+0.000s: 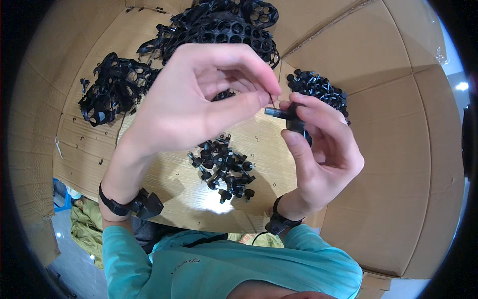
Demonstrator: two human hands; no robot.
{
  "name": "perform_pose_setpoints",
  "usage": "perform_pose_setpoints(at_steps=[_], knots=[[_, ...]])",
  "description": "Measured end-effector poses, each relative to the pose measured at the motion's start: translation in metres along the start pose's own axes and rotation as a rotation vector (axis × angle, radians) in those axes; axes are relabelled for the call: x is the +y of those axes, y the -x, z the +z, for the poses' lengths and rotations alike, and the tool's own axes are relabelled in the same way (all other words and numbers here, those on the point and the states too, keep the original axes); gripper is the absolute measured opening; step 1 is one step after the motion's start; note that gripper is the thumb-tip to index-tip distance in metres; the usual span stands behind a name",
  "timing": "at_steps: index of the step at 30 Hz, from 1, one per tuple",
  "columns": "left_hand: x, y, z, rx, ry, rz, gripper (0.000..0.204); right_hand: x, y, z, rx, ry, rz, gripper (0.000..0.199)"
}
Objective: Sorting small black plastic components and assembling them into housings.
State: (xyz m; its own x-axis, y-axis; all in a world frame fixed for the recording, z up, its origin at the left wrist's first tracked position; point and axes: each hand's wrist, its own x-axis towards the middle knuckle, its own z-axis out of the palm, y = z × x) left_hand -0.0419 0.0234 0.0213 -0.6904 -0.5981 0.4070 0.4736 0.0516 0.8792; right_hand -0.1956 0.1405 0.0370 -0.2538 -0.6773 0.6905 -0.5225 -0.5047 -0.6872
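My right hand (331, 144) grips a black knob screw (295, 122) by its head, between thumb and fingers. The screw's threaded metal end points left toward my left hand (189, 109). There the thumb and forefinger are pinched together just above the screw's tip. A thin dark sliver shows at that pinch, too small to name. Below the hands, a loose pile of similar black knob screws (226, 169) lies on the wooden table (271, 167). Part of the tabletop behind my left hand is hidden.
A heap of black knob screws (321, 89) sits at the back right. Black perforated scrap (219, 32) is bunched at the back, with another tangle (117, 89) at the left. Tall cardboard walls (388, 149) surround the table. Tiny dark rings and bits are scattered about.
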Motion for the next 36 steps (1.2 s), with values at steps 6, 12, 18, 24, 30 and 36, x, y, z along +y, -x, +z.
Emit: perform_pose_setpoints(at_steps=[6,12,18,24,30,36], knots=[[-0.002,0.003,-0.002,-0.009,-0.195,0.202,0.016,0.004,-0.002,0.001,-0.066,0.15,-0.099,0.034],[-0.002,0.001,0.006,0.062,-0.493,0.362,0.019,0.008,-0.002,0.004,-0.012,0.208,-0.155,0.032],[-0.011,-0.003,0.013,0.201,-0.629,0.513,0.022,0.005,-0.003,0.004,0.013,0.216,-0.132,0.031],[-0.015,-0.001,0.02,0.226,-0.643,0.456,0.017,0.003,0.001,0.002,0.058,-0.014,-0.024,0.037],[-0.015,-0.003,0.012,0.114,-0.218,0.182,0.012,-0.006,0.001,-0.003,-0.02,-0.041,0.1,0.034],[-0.004,0.0,0.011,0.106,0.019,0.175,0.013,-0.002,-0.002,0.0,-0.058,0.006,0.026,0.031]])
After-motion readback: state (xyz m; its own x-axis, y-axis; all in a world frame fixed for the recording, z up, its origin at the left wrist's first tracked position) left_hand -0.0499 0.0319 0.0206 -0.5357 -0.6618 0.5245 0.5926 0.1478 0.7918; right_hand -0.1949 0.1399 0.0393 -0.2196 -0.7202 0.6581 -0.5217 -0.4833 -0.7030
